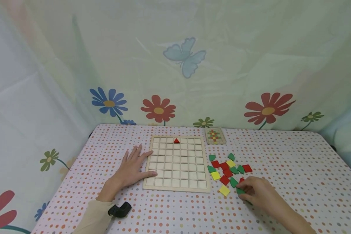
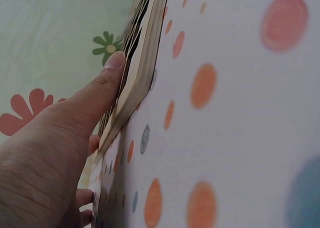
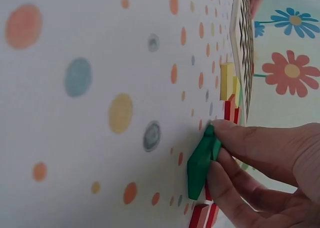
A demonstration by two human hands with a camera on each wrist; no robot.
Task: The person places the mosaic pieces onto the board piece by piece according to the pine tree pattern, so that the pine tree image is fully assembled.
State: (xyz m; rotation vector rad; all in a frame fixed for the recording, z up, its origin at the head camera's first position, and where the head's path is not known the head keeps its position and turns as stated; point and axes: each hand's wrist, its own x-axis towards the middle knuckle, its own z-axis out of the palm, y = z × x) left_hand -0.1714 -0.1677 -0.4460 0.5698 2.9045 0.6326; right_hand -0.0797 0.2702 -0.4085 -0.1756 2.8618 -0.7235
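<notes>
A wooden grid board (image 1: pixel 176 162) lies on the dotted table, one red triangle (image 1: pixel 176 140) in its top row. My left hand (image 1: pixel 131 169) rests at the board's left edge, fingers spread, thumb on the frame; in the left wrist view the left hand's thumb (image 2: pixel 95 95) lies on the board edge (image 2: pixel 142 63). To the right of the board my right hand (image 1: pixel 258 193) pinches a green piece (image 3: pixel 201 163) between thumb and fingers; the right hand (image 3: pixel 265 173) holds it at the table surface. Beside it lie loose red, yellow (image 1: pixel 224 190) and green pieces.
A small pattern card (image 1: pixel 219 138) with a coloured figure lies behind the pieces, near the board's top right corner. A flowered curtain (image 1: pixel 134 65) hangs behind the dotted table (image 1: pixel 175 214). A black device (image 1: pixel 120 210) sits at the left wrist.
</notes>
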